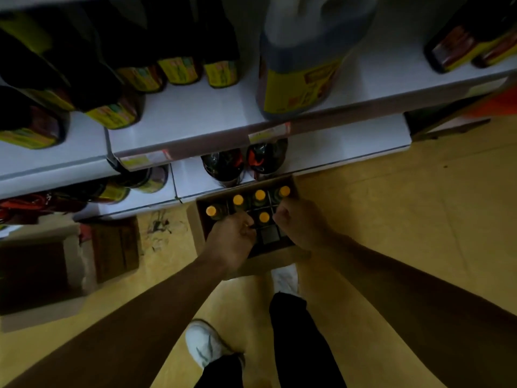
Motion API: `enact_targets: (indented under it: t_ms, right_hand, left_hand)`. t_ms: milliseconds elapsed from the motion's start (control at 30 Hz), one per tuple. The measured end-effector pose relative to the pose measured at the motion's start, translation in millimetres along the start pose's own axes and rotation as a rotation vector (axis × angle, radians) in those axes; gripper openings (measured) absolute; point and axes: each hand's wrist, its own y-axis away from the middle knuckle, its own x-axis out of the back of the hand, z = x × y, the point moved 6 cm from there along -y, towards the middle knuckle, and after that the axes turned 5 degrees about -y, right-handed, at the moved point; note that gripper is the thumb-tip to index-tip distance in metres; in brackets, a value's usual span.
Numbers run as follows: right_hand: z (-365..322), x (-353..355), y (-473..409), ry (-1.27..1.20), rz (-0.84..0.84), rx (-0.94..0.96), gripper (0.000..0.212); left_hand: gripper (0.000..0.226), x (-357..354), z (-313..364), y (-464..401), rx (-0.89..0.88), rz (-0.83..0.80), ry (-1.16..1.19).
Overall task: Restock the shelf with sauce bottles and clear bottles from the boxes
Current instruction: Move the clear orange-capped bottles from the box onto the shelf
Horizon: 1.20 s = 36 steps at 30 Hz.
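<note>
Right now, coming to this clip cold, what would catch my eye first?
Both hands, left and right, reach down into an open box on the floor, fingers curled among bottles with orange caps; what either holds is hidden. Above, white shelves carry dark bottles with yellow labels, and one big jug stands near the shelf's front edge.

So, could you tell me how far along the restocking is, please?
Partly done: dark sauce bottles already stand on the shelf, with bare space beside them. In hand: the left hand and right hand reach into the divided box. Left: five orange-capped bottles and some empty cells.
</note>
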Motion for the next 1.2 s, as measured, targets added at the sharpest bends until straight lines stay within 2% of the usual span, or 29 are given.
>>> enact_targets:
  t_ms: [200,400,500,600,733,933,1200]
  right_hand:
    - [65.5,-71.2,-64.8,0.213,-0.042,-0.068,0.018]
    - [94.3,-118.0,-104.1,0.402,-0.015,0.041,0.04]
    - [100.5,-134.5,-119.5,0.499,-0.089,0.043,0.046]
    - [103.0,-148.7,-129.1,0.564,-0.177,0.047,0.041]
    - [107.5,-159.1,-140.1,0.601,-0.177,0.045,0.034]
    - [109.2,-165.3,-146.3,0.687,-0.199,0.091,0.037]
    - [103.1,-145.0,-125.2,0.596,-0.189,0.137,0.036]
  left_hand:
    - [0.029,-45.0,-41.3,-48.2,0.047,0.021,0.027]
    - [0.033,-80.5,-79.7,-91.5,0.062,-0.027,0.069]
    - [0.037,-93.7,-93.6,-107.8,0.097,-0.058,0.119]
    - [0.038,-103.0,-100.1,-117.8,0.089,-0.057,0.115]
    - [0.041,-112.1,-106.8,-126.7,0.078,-0.062,0.123]
    - [0.042,-118.1,-113.5,-132.0,0.09,-0.067,0.108]
    - [0.045,-120.4,-106.9,-121.0,0.087,-0.075,0.093]
